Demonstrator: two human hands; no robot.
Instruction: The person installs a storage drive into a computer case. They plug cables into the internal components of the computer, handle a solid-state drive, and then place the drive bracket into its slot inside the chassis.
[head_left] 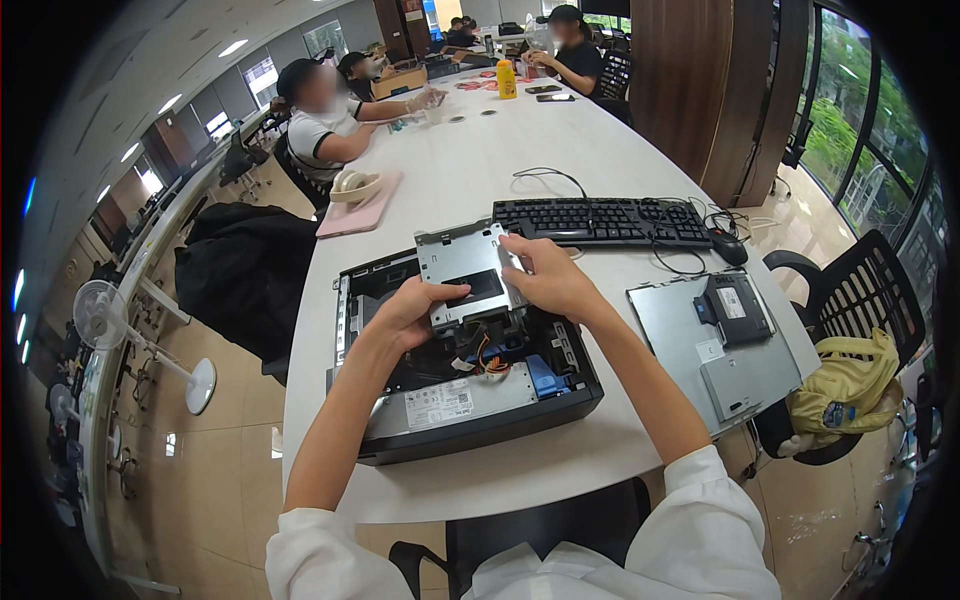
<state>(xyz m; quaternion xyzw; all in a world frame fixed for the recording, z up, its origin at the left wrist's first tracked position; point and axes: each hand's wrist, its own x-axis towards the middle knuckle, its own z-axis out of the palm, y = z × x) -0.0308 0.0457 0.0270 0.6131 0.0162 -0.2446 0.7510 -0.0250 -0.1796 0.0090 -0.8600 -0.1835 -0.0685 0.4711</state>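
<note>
- The left hand (402, 318) is gripping the lower left edge of a silver metal bracket (455, 260), its thumb lying over the dark cutout.
- The right hand (548, 280) is gripping the same bracket along its right side.
- The bracket is sitting at the centre of the frame, over an open black computer case (490, 432); whether it is touching the case, I cannot tell.
- Coloured wires (490, 362) are showing just below the bracket, beside a silver labelled box (455, 402) inside the case.
- A black keyboard (600, 222) is lying on the white counter (440, 155), above and right of centre, a mouse (729, 248) near its right end.
- A metal panel (662, 330) is lying at right, carrying a black drive (738, 308).
</note>
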